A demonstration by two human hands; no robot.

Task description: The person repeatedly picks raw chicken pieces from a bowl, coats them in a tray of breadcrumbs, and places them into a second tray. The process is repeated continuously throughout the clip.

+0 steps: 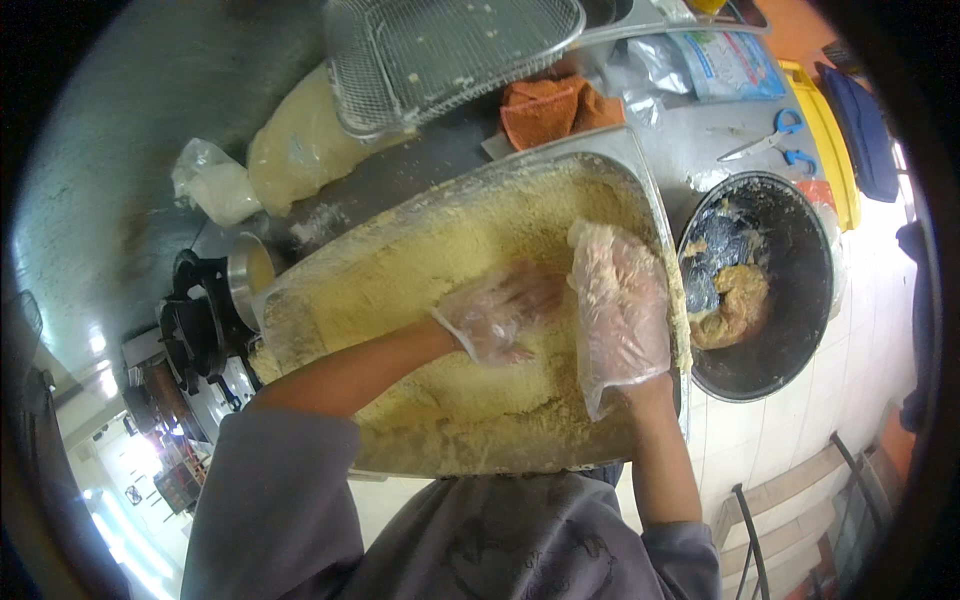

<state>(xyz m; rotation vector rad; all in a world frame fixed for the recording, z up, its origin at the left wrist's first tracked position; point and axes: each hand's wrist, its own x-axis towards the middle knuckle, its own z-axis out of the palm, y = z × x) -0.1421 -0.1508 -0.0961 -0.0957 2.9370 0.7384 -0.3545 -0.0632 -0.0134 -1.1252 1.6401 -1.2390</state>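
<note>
Steel counter (pixel 690 135) spans 12 o'clock beyond the tray (pixel 655 195) of breading flour (pixel 400 260) — left hand (pixel 497 315) splayed wide over it, right hand (pixel 622 300) at 3 o'clock, grip unclear — apparently mid-tossing, next calling for a loose touch.

In front of me, pale yellow powder (pixel 380 290) lies unevenly spread across my wide metal tray (pixel 650 185), clumpy in places and dusting its walls and rim.
</note>
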